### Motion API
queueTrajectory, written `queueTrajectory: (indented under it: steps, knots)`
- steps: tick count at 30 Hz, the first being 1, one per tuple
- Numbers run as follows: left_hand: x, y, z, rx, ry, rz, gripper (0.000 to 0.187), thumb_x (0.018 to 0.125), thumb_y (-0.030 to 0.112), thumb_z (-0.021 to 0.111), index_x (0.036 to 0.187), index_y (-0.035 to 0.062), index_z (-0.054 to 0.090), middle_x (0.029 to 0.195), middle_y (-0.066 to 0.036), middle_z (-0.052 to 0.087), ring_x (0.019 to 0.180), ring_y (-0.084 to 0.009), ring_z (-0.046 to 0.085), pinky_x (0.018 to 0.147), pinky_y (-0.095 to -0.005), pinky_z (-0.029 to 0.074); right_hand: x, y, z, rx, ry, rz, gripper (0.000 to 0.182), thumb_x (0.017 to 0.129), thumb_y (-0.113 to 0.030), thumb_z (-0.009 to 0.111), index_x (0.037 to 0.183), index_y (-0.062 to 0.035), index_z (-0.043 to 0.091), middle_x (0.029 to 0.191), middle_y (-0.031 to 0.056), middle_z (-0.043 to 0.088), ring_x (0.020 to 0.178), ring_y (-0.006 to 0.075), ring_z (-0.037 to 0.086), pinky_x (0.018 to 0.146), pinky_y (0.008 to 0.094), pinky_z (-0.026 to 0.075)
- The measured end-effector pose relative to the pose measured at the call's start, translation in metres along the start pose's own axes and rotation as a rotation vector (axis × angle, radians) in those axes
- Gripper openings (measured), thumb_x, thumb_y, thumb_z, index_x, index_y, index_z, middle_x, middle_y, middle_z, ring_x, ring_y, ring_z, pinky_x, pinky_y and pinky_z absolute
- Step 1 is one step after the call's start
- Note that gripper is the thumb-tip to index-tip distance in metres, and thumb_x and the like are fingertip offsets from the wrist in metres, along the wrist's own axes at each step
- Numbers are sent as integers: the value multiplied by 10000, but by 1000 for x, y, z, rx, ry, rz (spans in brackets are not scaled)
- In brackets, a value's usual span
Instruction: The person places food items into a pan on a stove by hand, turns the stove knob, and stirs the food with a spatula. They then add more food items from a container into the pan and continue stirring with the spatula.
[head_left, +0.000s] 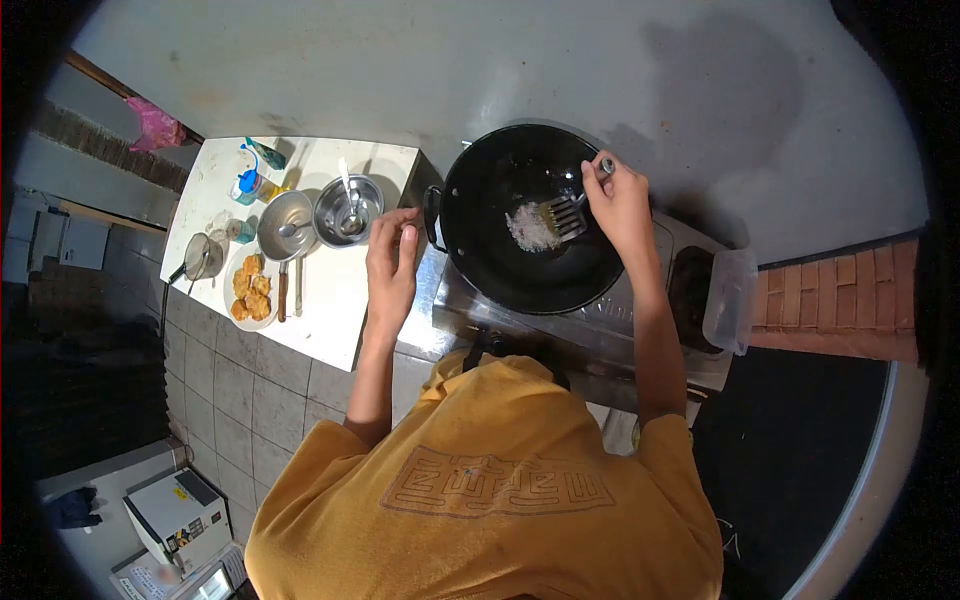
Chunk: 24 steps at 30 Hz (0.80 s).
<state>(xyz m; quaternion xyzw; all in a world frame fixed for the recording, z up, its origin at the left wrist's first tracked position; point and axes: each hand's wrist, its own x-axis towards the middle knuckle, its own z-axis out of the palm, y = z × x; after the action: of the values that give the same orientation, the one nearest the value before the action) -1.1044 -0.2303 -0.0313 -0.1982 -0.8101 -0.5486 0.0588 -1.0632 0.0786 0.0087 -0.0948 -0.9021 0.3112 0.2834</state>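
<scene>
A black wok [510, 280] sits on the stove. Pale, finely chopped bits [530, 230], perhaps onion or garlic, lie in its middle. My right hand [620, 200] is closed around the handle of a slotted metal spatula [569, 218], whose head rests against the chopped bits. Just left of the wok's loop handle [432, 218], my left hand [392, 262] is raised with fingers stretched and thumb apart, holding nothing. Its fingertips are close to the handle; I see no grip on it.
On the white table [330, 320] stand two metal bowls [286, 226] with spoons, a plate of fried pieces [250, 290], a knife [283, 292], a strainer [202, 256] and a blue-capped bottle [250, 183]. A clear plastic container [731, 300] is right of the stove [480, 310].
</scene>
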Motion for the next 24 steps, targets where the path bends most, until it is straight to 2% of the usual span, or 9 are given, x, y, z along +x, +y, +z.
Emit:
queueTrajectory:
  steps: [2, 5, 6, 11, 12, 13, 18, 23, 24]
  knots:
    - [0, 0, -1, -9, 2, 2, 284, 1033, 182, 465, 1186, -6, 612, 1140, -119, 590, 1051, -206, 582, 953, -319, 439, -2, -3, 1, 122, -58, 161, 250, 919, -138, 639, 767, 10, 507, 589, 151, 494, 473, 219, 420, 505, 352, 383]
    - [-2, -4, -3, 0, 7, -5, 284, 1034, 184, 464, 1185, -5, 613, 1145, -121, 588, 1053, -207, 584, 953, -319, 439, -3, -9, -7, 146, 17, 152, 257, 922, -152, 644, 763, 7, 520, 570, 133, 493, 464, 162, 397, 494, 332, 372]
    - [-3, -5, -3, -16, 8, -9, 283, 1035, 184, 463, 1183, -5, 613, 1142, -120, 587, 1053, -207, 584, 954, -321, 440, -1, -14, -13, 99, 14, 109, 259, 922, -148, 639, 761, 7, 508, 579, 145, 489, 470, 205, 405, 498, 347, 378]
    - [-4, -5, -3, -26, -1, -10, 280, 1036, 182, 460, 1177, -7, 612, 1135, -117, 584, 1056, -206, 583, 958, -323, 440, -3, -1, -8, -62, 62, -31, 261, 921, -143, 630, 758, 7, 492, 591, 161, 482, 486, 265, 440, 505, 368, 388]
    - [-4, -2, -4, -44, -1, -18, 279, 1029, 185, 473, 1162, -17, 612, 1146, -135, 585, 1079, -236, 576, 967, -332, 435, -4, 2, -4, -86, 93, -85, 262, 920, -141, 630, 757, 6, 487, 595, 166, 481, 492, 281, 453, 507, 374, 389]
    - [-4, 0, -4, -62, 0, -27, 280, 1021, 189, 486, 1148, -26, 612, 1158, -153, 586, 1102, -267, 569, 975, -340, 430, -5, 4, -1, -86, 93, -86, 262, 920, -141, 630, 757, 6, 487, 595, 166, 481, 492, 281, 453, 507, 374, 389]
    - [-3, 2, -3, -72, 7, -28, 270, 1021, 184, 491, 1142, -23, 614, 1152, -153, 589, 1103, -266, 569, 974, -340, 432, -10, -9, 5, 81, 1, 108, 252, 917, -140, 634, 759, 7, 504, 578, 163, 480, 484, 294, 458, 504, 377, 393]
    - [-5, -6, -5, -98, 14, -36, 268, 1021, 184, 493, 1148, -18, 615, 1154, -153, 589, 1107, -266, 569, 978, -340, 430, -8, -18, -9, 8, 37, 113, 247, 918, -141, 632, 764, 12, 515, 581, 162, 500, 489, 298, 469, 506, 366, 400]
    - [-5, -5, -5, -74, 6, -35, 279, 1031, 194, 476, 1169, -8, 612, 1160, -131, 583, 1083, -236, 576, 966, -329, 435, -6, -15, -11, -38, 46, 86, 247, 917, -142, 632, 765, 14, 515, 584, 162, 504, 492, 295, 470, 506, 362, 400]
